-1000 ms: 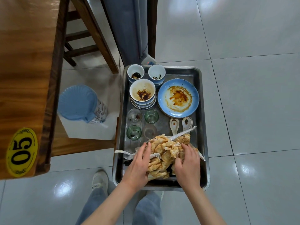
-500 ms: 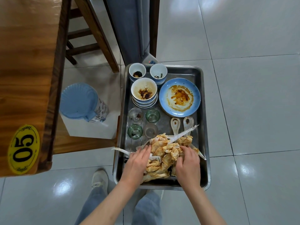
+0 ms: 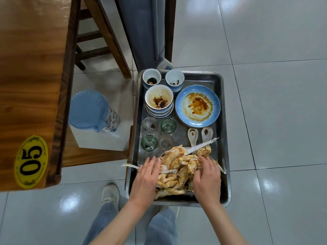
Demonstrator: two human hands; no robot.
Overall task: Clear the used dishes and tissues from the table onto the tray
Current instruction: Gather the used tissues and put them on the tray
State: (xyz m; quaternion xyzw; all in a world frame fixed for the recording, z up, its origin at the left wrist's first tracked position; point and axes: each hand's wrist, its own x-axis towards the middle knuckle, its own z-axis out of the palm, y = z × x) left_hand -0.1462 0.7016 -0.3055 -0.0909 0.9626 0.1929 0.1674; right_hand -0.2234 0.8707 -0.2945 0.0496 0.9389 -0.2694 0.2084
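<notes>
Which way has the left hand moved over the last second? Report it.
Yes: left hand slid slightly left, off the tissues toward the tray's left rim.

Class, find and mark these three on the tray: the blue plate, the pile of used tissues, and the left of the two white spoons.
blue plate (image 3: 215,110): head view, on its bare right rim.
pile of used tissues (image 3: 178,161): head view, on the stained middle.
left white spoon (image 3: 192,134): head view, on its bowl.
</notes>
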